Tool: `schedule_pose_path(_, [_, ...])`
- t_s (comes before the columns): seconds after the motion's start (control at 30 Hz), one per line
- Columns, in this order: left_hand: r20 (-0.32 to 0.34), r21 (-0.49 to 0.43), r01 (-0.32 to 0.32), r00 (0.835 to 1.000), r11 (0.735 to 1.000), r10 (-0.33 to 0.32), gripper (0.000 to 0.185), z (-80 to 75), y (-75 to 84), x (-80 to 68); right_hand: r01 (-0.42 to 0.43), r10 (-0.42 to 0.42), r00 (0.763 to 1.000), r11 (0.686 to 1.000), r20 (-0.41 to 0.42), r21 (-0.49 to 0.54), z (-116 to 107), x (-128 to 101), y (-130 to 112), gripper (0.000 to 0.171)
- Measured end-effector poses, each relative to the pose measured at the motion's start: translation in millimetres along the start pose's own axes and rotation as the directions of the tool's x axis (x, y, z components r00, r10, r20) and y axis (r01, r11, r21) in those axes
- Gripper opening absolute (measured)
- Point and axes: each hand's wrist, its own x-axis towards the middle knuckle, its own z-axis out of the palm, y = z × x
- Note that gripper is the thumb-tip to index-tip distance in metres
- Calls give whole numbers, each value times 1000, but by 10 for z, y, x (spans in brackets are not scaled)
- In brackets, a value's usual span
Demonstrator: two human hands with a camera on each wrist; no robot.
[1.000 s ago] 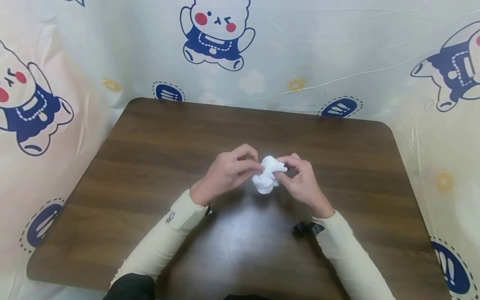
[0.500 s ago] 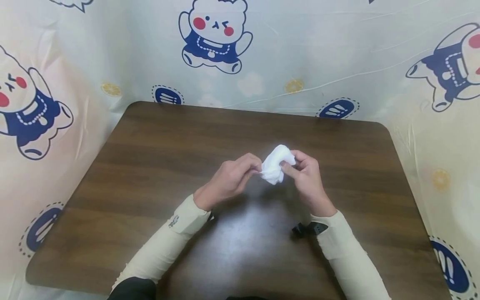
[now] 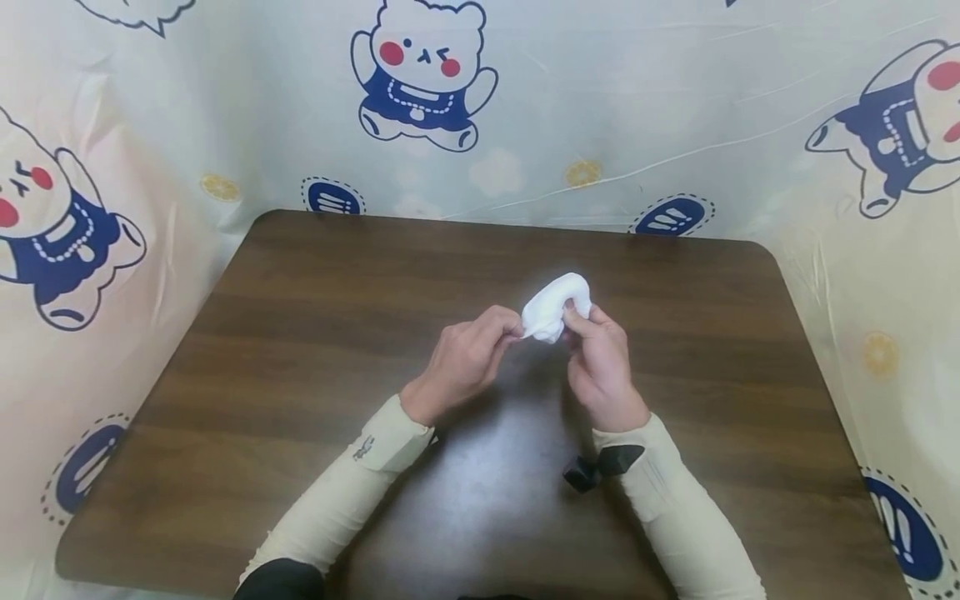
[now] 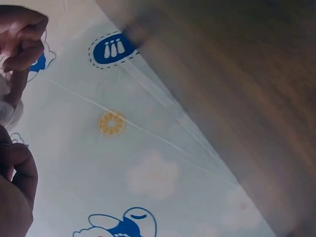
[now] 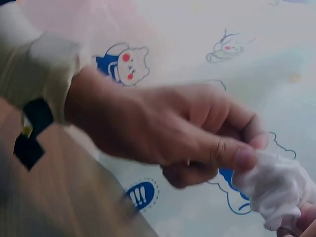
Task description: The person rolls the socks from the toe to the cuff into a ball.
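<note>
We see both hands raised above the middle of the brown wooden table (image 3: pixel 300 333), with a crumpled white tissue (image 3: pixel 553 304) held between them. The left hand (image 3: pixel 467 358) pinches the tissue's lower left edge with curled fingers. The right hand (image 3: pixel 600 362) grips its right side, thumb pressed on it. A cartoon bear cloth (image 3: pixel 525 125) stands behind the table.

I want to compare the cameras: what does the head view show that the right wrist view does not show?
Only the head view shows the whole brown table and the right hand gripping the white cloth. Only the right wrist view shows the left hand's thumb pinching the cloth's edge up close. Both show the left hand, the cloth and the cartoon-print backdrop.
</note>
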Motion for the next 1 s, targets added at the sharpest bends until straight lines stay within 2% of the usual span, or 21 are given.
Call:
schedule_pose_path(0.13, [-11,25,7,1000,1000,-7,9,46,1,-13,-45,47,999,996,-26,79,46,0,-6,18])
schedule_pose_path(0.27, [-11,77,-3,1000,997,4,14,101,30,-24,-48,54,997,992,-48,119,95,10,3,9])
schedule_pose_path(0.4, [-12,105,12,1000,994,-11,13,160,49,-45,-49,54,998,992,-40,115,120,23,31,7])
schedule_pose_path(0.5, [-4,99,31,1000,995,-31,10,181,41,-39,-37,37,999,996,6,77,118,30,51,9])
schedule_pose_path(0.67, [-14,24,62,998,998,-61,9,99,-9,10,1,2,995,1000,101,-25,29,82,30,8])
schedule_pose_path(0.73, [-61,-46,79,995,996,-82,6,40,-29,33,26,-16,990,997,138,-72,-23,113,-11,7])
schedule_pose_path(0.8, [-113,-132,142,981,981,-157,7,-18,-39,63,59,-32,980,989,194,-139,-67,139,-65,6])
schedule_pose_path(0.83, [-121,-189,201,967,961,-226,9,-46,-39,86,81,-40,973,980,226,-179,-79,146,-90,6])
schedule_pose_path(0.87, [-105,-258,276,945,926,-311,13,-74,-35,116,104,-46,965,971,257,-215,-89,152,-110,6])
schedule_pose_path(0.9, [-68,-330,358,914,874,-400,18,-97,-30,152,128,-51,956,959,290,-254,-98,153,-126,6])
schedule_pose_path(0.93, [-3,-397,441,876,805,-482,24,-115,-29,185,151,-53,946,944,320,-292,-106,151,-135,7])
schedule_pose_path(0.97, [87,-451,528,829,720,-553,29,-131,-25,214,175,-57,938,929,342,-326,-109,145,-139,8])
schedule_pose_path(1.0, [189,-494,607,774,623,-605,34,-143,-23,239,198,-63,932,912,357,-359,-110,136,-138,9])
